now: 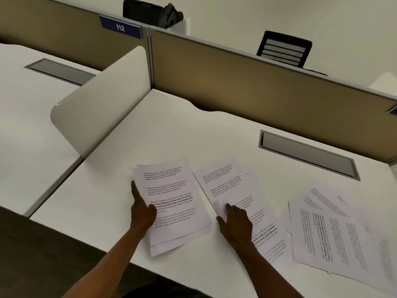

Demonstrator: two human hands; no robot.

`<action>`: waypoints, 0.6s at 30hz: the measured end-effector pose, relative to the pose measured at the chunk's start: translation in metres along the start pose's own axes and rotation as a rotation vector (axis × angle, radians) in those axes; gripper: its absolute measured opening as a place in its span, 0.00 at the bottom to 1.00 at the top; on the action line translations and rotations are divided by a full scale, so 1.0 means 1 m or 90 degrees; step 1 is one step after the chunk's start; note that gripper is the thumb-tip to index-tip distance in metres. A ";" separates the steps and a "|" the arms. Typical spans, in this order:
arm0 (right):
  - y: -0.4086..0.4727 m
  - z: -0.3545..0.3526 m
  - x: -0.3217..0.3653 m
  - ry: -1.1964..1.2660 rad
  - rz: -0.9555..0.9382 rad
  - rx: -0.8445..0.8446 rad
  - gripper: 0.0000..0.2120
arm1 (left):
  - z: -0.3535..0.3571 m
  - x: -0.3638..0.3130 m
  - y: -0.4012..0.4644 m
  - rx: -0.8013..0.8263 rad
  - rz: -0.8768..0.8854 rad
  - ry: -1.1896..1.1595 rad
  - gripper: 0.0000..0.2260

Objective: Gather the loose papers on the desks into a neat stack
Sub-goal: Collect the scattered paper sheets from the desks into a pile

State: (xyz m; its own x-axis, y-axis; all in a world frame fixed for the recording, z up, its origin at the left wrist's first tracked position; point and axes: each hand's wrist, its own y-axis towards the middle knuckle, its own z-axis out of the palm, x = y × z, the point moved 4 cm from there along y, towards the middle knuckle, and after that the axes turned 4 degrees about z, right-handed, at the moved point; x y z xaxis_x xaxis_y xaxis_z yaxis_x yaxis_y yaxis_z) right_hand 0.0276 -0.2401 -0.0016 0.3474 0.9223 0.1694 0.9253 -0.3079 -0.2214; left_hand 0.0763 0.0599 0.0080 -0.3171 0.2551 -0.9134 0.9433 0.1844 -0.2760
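Note:
A small uneven stack of printed sheets (171, 194) lies on the white desk (171, 130). My left hand (142, 208) grips its left edge, thumb on top and fingers along the side. To its right lie overlapping printed sheets (232, 186). My right hand (236, 222) rests flat on them, fingers spread, lifting their left edge slightly. Farther right, several loose sheets (335, 233) are scattered, turned at an angle.
A tan partition (257, 82) runs along the back of the desk, with a cable tray cover (307, 155) below it. A curved white divider (103, 108) separates the neighbouring desk (25, 100) on the left. Black chairs (283, 49) stand behind the partition.

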 end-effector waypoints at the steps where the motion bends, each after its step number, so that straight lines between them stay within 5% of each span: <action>1: 0.000 -0.002 0.002 -0.004 -0.017 -0.021 0.25 | 0.000 0.000 0.000 -0.003 0.007 0.003 0.45; 5: 0.000 -0.009 0.012 0.026 -0.050 -0.099 0.13 | -0.001 0.002 -0.001 0.008 0.010 0.005 0.41; 12: 0.008 -0.030 0.069 0.325 -0.100 -0.140 0.02 | 0.000 0.004 -0.007 0.026 -0.013 -0.022 0.27; 16: 0.000 -0.024 0.110 0.336 -0.159 -0.043 0.08 | 0.003 0.001 -0.003 0.014 -0.044 -0.089 0.13; 18: -0.011 -0.017 0.129 0.290 -0.196 0.010 0.14 | 0.004 -0.004 -0.001 0.025 -0.071 -0.094 0.17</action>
State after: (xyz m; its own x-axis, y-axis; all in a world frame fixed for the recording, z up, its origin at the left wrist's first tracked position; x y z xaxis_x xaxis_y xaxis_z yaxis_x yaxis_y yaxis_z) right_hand 0.0649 -0.1221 0.0386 0.0946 0.7738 0.6263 0.9934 -0.0327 -0.1096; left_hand 0.0771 0.0548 0.0108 -0.4044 0.0931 -0.9098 0.9073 0.1664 -0.3862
